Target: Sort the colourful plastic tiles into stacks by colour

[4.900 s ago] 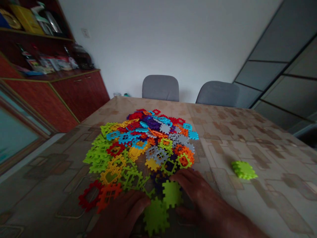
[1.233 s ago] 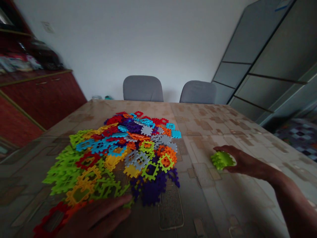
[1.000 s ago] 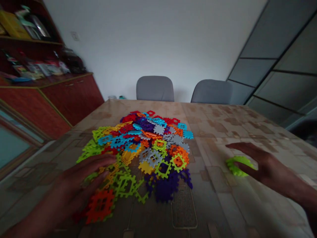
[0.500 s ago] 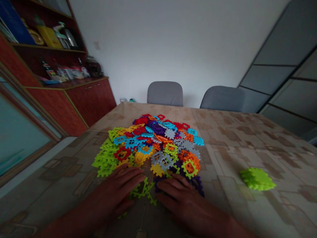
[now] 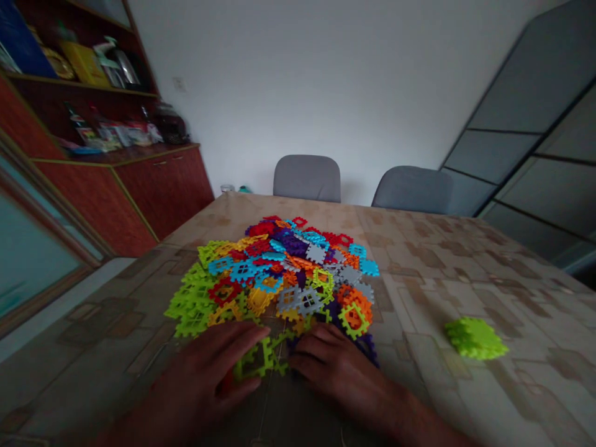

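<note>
A heap of colourful interlocking plastic building pieces (image 5: 288,267) with notched edges lies before me on the table. My left hand (image 5: 212,366) is at its near left edge, thumb apart from the fingers, beside a lime square frame piece (image 5: 255,360). A bit of orange shows under that palm. At the near edge of the heap, my right hand (image 5: 326,360) has its fingers bent and close together, next to small lime pieces (image 5: 280,366) and dark purple ones (image 5: 367,349). Whatever lies under its fingertips is hidden.
A stack of lime square pieces (image 5: 475,338) stands apart on the right of the patterned tabletop (image 5: 419,273). Two grey chairs (image 5: 307,179) are at the far side. A red-brown cabinet (image 5: 162,192) with bottles and a kettle stands at left.
My left hand has moved slightly left and nearer me, its thumb opening away from the fingers. The right hand's fingers have curled in more. The view has shifted slightly.
</note>
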